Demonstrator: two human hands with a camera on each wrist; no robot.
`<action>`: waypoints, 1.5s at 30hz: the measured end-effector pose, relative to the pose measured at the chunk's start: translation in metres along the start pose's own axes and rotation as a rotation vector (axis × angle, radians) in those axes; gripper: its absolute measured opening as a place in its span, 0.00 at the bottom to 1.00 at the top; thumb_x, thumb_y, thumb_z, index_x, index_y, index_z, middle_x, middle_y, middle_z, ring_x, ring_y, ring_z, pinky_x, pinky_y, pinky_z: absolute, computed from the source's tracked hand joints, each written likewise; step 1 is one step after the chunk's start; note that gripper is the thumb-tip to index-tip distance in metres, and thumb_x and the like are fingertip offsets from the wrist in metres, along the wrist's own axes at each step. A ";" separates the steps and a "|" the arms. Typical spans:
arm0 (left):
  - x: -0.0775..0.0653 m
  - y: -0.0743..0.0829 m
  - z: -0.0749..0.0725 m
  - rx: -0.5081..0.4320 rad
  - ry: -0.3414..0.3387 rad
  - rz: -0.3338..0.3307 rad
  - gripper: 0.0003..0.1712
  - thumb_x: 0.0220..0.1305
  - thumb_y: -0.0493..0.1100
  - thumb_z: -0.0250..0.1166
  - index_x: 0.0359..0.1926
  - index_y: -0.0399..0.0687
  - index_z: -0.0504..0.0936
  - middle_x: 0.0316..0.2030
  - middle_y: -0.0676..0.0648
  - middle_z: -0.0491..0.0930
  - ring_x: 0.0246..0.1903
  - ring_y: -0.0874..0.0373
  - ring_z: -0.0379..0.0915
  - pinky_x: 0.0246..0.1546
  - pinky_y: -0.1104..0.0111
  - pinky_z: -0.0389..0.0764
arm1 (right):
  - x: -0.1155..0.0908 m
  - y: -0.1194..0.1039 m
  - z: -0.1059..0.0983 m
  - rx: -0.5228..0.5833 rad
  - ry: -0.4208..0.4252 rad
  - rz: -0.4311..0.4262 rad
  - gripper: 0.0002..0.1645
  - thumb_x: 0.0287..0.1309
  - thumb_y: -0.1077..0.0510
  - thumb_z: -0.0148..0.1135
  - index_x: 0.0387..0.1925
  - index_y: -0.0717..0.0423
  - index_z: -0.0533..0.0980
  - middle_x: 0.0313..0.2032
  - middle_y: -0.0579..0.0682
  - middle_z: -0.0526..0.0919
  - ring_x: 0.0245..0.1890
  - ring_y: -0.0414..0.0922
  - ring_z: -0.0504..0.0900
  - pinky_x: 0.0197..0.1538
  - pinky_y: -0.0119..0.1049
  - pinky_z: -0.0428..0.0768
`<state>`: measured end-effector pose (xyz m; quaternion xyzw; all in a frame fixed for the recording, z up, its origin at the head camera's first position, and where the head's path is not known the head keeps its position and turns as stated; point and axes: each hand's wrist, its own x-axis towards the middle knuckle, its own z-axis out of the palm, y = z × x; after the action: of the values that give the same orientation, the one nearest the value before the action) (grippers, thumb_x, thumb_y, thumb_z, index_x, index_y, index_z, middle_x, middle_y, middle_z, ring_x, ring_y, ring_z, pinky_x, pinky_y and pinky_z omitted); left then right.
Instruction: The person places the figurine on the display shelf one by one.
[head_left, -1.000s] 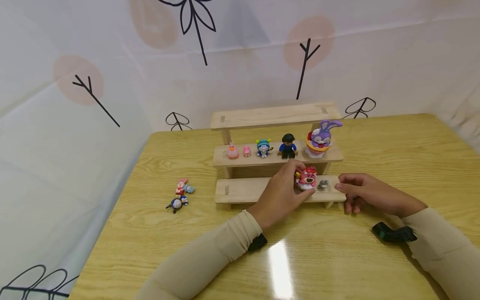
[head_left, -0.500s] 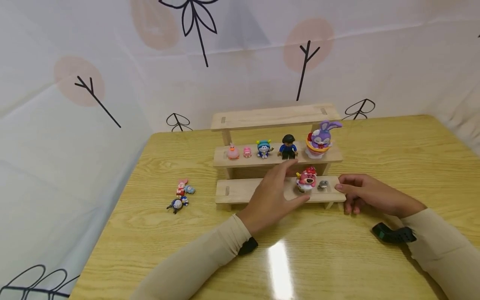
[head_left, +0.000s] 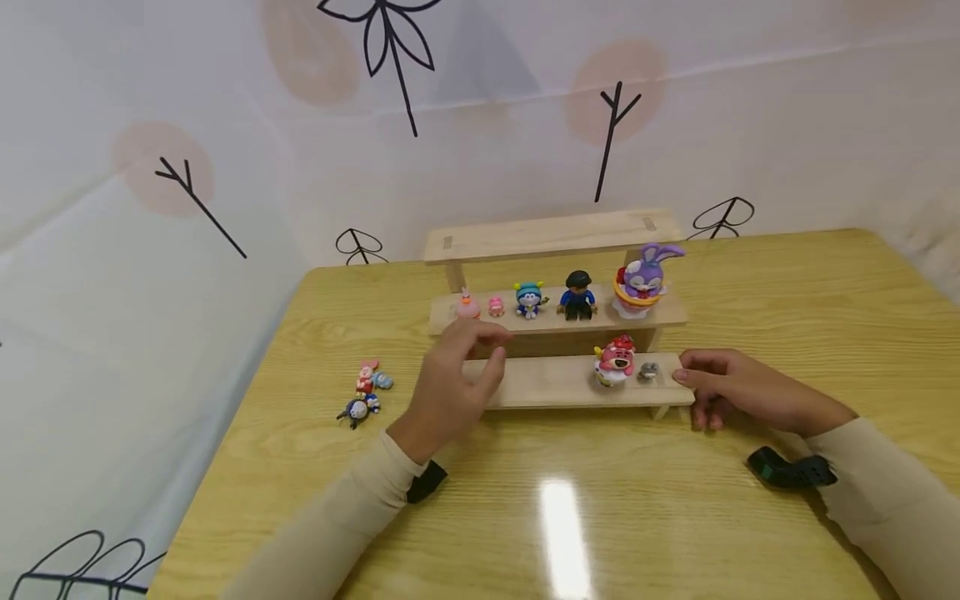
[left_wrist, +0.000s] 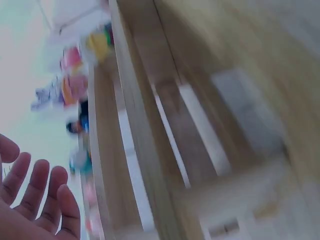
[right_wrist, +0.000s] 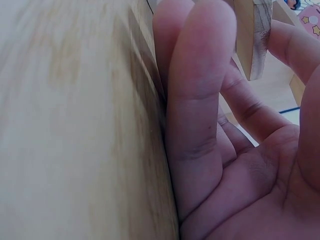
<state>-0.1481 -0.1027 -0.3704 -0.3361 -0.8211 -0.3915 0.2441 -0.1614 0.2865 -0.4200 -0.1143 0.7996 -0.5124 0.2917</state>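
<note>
My left hand (head_left: 453, 383) is in the air over the left end of a wooden tiered shelf's (head_left: 547, 385) lowest step, fingers loosely bent and holding nothing. The left wrist view shows its spread fingers (left_wrist: 41, 185) beside the shelf. At the right end of that step, my right hand (head_left: 757, 387) grips the board, thumb on top and fingers bent below; the board's end (right_wrist: 257, 45) shows between the fingers in the right wrist view. A pink bear figurine (head_left: 617, 363) with a red top stands on the lowest step, beside a tiny grey figurine (head_left: 648, 372).
On the middle step stand a pink bird figurine (head_left: 468, 307), a small pink figurine (head_left: 497, 306), a blue-hatted figurine (head_left: 528, 300), a toy man (head_left: 577, 296) and a purple rabbit figurine (head_left: 642, 279). Several small figurines (head_left: 365, 379) lie on the table left of the shelf.
My left hand has let go of the pink bear figurine, leaving it on the lowest step, and has moved left along the shelf. My right hand keeps its grip on the board's end.
</note>
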 end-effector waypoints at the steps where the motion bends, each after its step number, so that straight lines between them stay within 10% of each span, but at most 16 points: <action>1: 0.000 -0.005 -0.006 0.006 0.020 -0.006 0.09 0.69 0.37 0.60 0.47 0.43 0.81 0.42 0.47 0.82 0.41 0.58 0.77 0.40 0.65 0.80 | -0.001 0.000 -0.001 -0.006 0.000 -0.004 0.24 0.79 0.49 0.45 0.57 0.67 0.61 0.29 0.59 0.83 0.28 0.52 0.84 0.31 0.42 0.84; 8: -0.008 -0.037 -0.054 0.067 0.042 -0.074 0.08 0.70 0.35 0.59 0.47 0.42 0.83 0.39 0.46 0.83 0.37 0.57 0.76 0.35 0.62 0.78 | -0.003 -0.005 -0.002 -0.028 0.000 -0.012 0.23 0.79 0.49 0.45 0.56 0.67 0.61 0.29 0.59 0.84 0.28 0.53 0.83 0.31 0.42 0.84; 18: -0.013 -0.078 -0.111 0.188 -0.277 -0.421 0.15 0.77 0.47 0.55 0.57 0.47 0.78 0.48 0.46 0.79 0.44 0.54 0.75 0.41 0.59 0.78 | 0.000 -0.001 -0.003 -0.021 -0.012 -0.012 0.20 0.79 0.49 0.45 0.54 0.64 0.63 0.29 0.58 0.83 0.28 0.51 0.83 0.30 0.41 0.84; 28: -0.031 -0.120 -0.139 0.220 -0.649 -0.631 0.20 0.77 0.44 0.53 0.65 0.45 0.74 0.56 0.34 0.75 0.49 0.43 0.77 0.46 0.51 0.79 | 0.001 0.000 -0.001 0.005 -0.019 -0.027 0.17 0.79 0.51 0.46 0.52 0.62 0.64 0.28 0.57 0.84 0.28 0.52 0.84 0.30 0.42 0.84; 45: -0.039 -0.129 -0.146 0.189 -0.757 -0.762 0.35 0.67 0.53 0.66 0.70 0.46 0.69 0.45 0.43 0.79 0.42 0.53 0.76 0.41 0.62 0.76 | 0.003 0.000 0.000 -0.011 0.000 0.002 0.20 0.78 0.49 0.46 0.53 0.63 0.64 0.30 0.59 0.84 0.28 0.52 0.84 0.31 0.42 0.84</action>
<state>-0.1981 -0.2945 -0.3742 -0.1088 -0.9469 -0.2282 -0.1985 -0.1636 0.2850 -0.4208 -0.1151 0.8024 -0.5079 0.2915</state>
